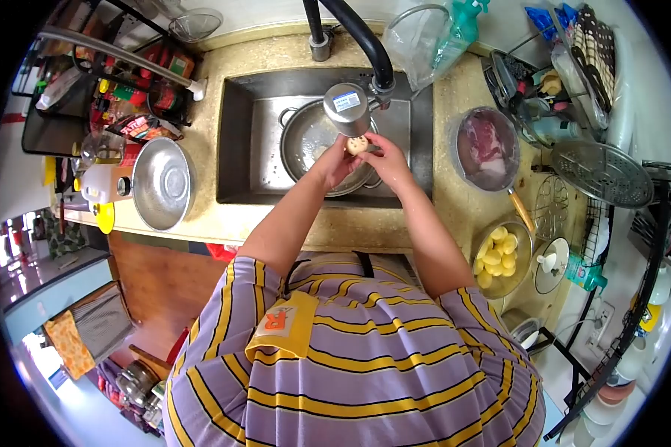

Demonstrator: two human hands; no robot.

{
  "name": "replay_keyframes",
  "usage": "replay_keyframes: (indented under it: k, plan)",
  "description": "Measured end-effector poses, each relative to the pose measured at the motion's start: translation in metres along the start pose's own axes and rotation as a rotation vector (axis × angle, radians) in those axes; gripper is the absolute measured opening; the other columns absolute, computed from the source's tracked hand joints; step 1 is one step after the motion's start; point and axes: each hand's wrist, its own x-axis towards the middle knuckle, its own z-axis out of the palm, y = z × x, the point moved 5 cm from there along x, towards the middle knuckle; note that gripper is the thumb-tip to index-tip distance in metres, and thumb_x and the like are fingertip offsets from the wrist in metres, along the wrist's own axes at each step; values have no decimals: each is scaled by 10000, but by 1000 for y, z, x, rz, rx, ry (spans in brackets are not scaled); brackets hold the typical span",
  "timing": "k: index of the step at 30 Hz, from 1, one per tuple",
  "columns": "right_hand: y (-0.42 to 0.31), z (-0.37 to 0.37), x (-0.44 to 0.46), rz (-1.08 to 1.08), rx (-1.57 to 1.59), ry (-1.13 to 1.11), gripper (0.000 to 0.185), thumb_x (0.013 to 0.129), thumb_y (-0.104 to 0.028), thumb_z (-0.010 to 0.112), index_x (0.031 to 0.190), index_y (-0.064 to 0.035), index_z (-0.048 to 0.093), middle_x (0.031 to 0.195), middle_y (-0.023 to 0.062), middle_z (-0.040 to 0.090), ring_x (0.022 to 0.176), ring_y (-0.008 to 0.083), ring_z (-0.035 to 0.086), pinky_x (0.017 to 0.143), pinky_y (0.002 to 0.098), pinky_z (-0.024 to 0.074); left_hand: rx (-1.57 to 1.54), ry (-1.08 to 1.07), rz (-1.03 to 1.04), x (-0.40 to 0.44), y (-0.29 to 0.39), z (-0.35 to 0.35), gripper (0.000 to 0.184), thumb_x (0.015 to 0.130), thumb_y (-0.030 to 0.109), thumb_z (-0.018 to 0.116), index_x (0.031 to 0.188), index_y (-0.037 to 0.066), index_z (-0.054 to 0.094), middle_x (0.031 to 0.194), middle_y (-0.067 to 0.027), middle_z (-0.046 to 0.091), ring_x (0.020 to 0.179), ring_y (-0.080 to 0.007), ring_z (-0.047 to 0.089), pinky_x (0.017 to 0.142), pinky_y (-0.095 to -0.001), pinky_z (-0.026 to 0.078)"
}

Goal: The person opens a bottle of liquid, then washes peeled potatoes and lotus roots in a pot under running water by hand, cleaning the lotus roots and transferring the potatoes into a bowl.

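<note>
Over the sink (250, 190), both my hands meet around a small pale round piece (356, 144) with brownish spots. My left hand (338, 165) has its fingers closed on the piece from the left. From the right, the fingertips of my right hand (386, 158) pinch it. The piece is just under the cylindrical tap head (346, 109). Below my hands a round metal pan (294, 145) sits in the sink with some liquid in it. Whether water is running is hard to make out.
An empty metal bowl (162, 182) stands left of the sink. On the right are a pan with raw meat (488, 147), a bowl of peeled yellow potatoes (496, 257) and a glass lid (551, 266). Bottles and racks line both sides.
</note>
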Motion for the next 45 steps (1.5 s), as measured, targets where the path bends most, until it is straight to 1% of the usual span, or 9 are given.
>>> replay_keyframes:
  k: [25,30,33,35,36,37,40,43,45]
  plan:
    - [48,-15,13,-122,-43,115,594,752,-106,790,1293,-54,551,1114,92,669,963,181,645,831,306,511,-49,-45,-30,26,-38,-4,416,1051,414,328,1214,113,565,1096,-29,608,905,-137,580,763,-259,516]
    - [-24,2,-35,-135,-617,27,487,750,-167,755,1205,-88,600,1076,209,653,995,353,650,821,376,524,159,133,7,-31,-21,-40,536,1045,382,383,1508,153,238,1323,-122,541,1091,-240,564,846,-331,506]
    - [-52,17,-61,-312,-575,-50,506,745,-158,757,1225,-111,604,1076,194,648,970,342,656,822,380,523,982,363,144,-57,9,-95,547,981,317,545,1477,209,339,1389,-142,514,1253,-296,498,998,-423,431]
    - [-81,30,-78,-289,-419,-153,482,778,-34,738,1231,-101,591,1134,123,606,983,224,646,838,323,542,2025,691,518,-116,41,-76,581,851,252,684,1394,208,482,1301,-130,577,1273,-360,467,1082,-512,332]
    - [-96,38,-87,-247,-186,-254,486,792,0,724,1239,-92,556,1166,108,588,1006,209,633,841,318,548,2031,672,707,-126,53,-83,617,801,237,719,1378,209,502,1275,-97,596,1339,-320,395,1125,-524,241]
    - [-109,46,-93,-198,50,-352,493,806,34,710,1246,-82,522,1197,92,570,1028,194,620,843,313,554,1930,673,856,-136,61,-90,565,817,240,714,1349,189,531,1210,-98,633,1294,-304,457,1098,-501,297]
    - [-136,58,-94,-167,408,-576,503,822,51,650,1243,-100,421,1236,136,559,969,274,663,794,369,580,1026,526,863,-148,79,-123,379,879,183,683,1246,137,601,1077,-90,681,1054,-232,628,920,-342,469]
    - [-90,79,-46,97,762,-537,486,807,35,656,1218,-101,435,1146,167,619,865,295,680,739,388,594,424,409,765,-156,84,-151,266,959,131,601,1209,40,584,1038,-52,675,965,-102,610,859,-249,478]
    - [10,93,18,142,202,-305,500,792,-11,695,1218,-105,451,1135,163,621,865,306,677,724,390,592,466,493,717,-170,85,-159,236,960,106,593,1180,20,582,1016,-47,670,942,-107,616,837,-240,479]
